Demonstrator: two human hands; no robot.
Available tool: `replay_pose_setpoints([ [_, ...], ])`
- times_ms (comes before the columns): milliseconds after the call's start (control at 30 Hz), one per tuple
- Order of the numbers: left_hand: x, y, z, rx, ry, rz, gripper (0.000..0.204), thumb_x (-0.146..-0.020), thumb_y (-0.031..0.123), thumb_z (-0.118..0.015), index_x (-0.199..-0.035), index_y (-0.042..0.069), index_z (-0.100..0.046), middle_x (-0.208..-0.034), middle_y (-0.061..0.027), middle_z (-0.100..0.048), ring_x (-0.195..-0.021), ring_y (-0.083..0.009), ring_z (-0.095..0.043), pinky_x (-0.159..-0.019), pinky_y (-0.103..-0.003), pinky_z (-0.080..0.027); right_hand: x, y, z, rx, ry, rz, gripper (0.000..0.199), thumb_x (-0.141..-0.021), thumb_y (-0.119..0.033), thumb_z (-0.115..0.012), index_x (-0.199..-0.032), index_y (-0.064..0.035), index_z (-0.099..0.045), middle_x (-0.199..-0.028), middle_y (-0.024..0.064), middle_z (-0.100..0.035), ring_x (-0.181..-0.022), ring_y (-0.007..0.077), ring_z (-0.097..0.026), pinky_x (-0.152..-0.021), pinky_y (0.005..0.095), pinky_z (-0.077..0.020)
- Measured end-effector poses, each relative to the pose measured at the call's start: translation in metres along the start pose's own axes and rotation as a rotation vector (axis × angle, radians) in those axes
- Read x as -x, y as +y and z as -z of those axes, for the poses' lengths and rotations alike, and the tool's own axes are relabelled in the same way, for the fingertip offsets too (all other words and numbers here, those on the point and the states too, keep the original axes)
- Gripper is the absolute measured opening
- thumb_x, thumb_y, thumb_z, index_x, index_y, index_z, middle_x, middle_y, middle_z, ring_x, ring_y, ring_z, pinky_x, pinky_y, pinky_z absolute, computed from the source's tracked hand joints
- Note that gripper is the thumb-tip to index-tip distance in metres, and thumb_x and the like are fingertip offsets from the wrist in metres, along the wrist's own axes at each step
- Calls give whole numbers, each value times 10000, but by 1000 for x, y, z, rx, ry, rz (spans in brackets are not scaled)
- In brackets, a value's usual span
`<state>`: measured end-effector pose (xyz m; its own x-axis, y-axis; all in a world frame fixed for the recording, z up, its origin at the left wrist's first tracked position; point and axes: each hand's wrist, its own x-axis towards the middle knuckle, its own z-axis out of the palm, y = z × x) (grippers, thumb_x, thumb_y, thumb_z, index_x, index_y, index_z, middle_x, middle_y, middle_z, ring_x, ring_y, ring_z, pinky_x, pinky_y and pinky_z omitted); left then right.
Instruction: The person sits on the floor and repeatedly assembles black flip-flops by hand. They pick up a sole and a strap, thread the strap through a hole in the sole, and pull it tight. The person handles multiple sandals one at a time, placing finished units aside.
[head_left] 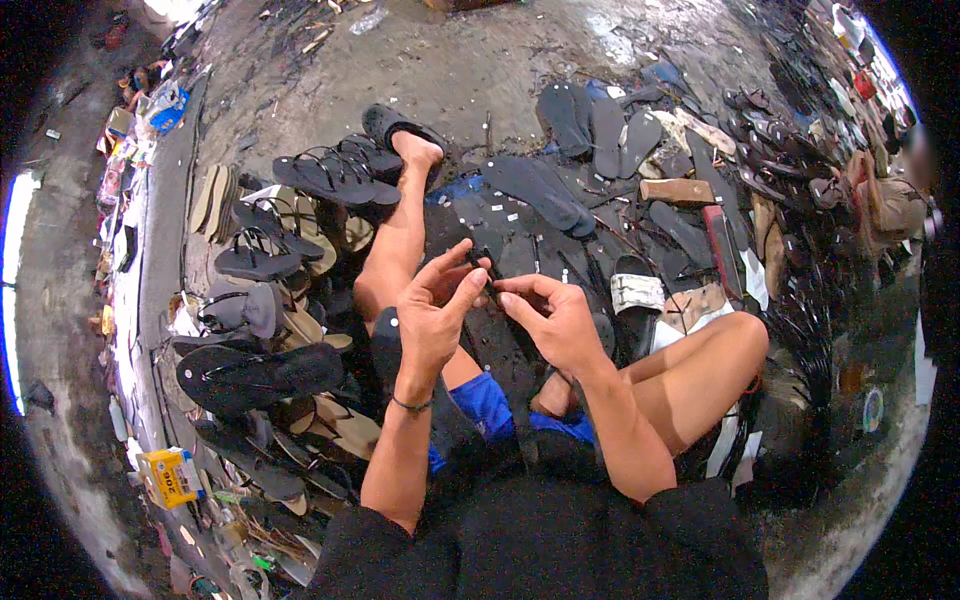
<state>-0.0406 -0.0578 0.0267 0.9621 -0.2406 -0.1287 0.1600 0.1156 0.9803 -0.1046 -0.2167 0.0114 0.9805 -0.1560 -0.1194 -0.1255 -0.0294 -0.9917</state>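
Observation:
In front of my lap, both hands meet at a thin black strip (487, 266), perhaps a sandal strap. My left hand (432, 308) pinches it between thumb and fingers. From the other side, the thumb and forefinger of my right hand (562, 322) close on its lower end. Fingertips partly cover the strip, so its full shape is hidden. Beside my left wrist a dark sandal sole (385, 345) with a white dot shows in part. Beyond my hands, a pair of dark soles (535, 190) lies on the littered black work surface.
Finished black thong sandals (262, 375) are piled at the left, near a yellow box (170, 478). More dark soles (605, 130) lie ahead to the right, by a wooden block (675, 191) and a red-edged bar (719, 250). Black straps (805, 345) hang in a bunch at right.

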Motion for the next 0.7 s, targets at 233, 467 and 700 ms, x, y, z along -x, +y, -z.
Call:
replay_pose_setpoints([
  [233, 11, 9, -7, -145, 34, -125, 355, -933, 41, -708, -1282, -1, -660, -1104, -92, -732, -964, -123, -684, -832, -263, -571, 4, -12, -6, -51, 12, 47, 242, -895, -106, -708, -1124, -27, -712, -1039, 121, -734, -928, 217, -711, -802, 319, -557],
  [467, 43, 3, 15, -484, 90, -154, 354, -956, 71, -668, -1291, -39, -635, -1123, -137, -722, -1004, -196, -689, -891, -306, -549, 10, -11, -17, 316, 96, 426, 168, -916, -21, -685, -1082, -18, -716, -951, 71, -703, -854, 122, -694, -684, 264, -556],
  [700, 88, -40, 73, -1145, 381, 138, 785, -868, 269, -763, -1453, -78, -371, -1429, -291, -472, -1326, -435, -460, -1131, -469, -364, 25, -5, -26, -86, -42, 32, 193, -936, -65, -692, -1115, 6, -680, -961, 67, -722, -856, 96, -682, -771, 241, -544],
])
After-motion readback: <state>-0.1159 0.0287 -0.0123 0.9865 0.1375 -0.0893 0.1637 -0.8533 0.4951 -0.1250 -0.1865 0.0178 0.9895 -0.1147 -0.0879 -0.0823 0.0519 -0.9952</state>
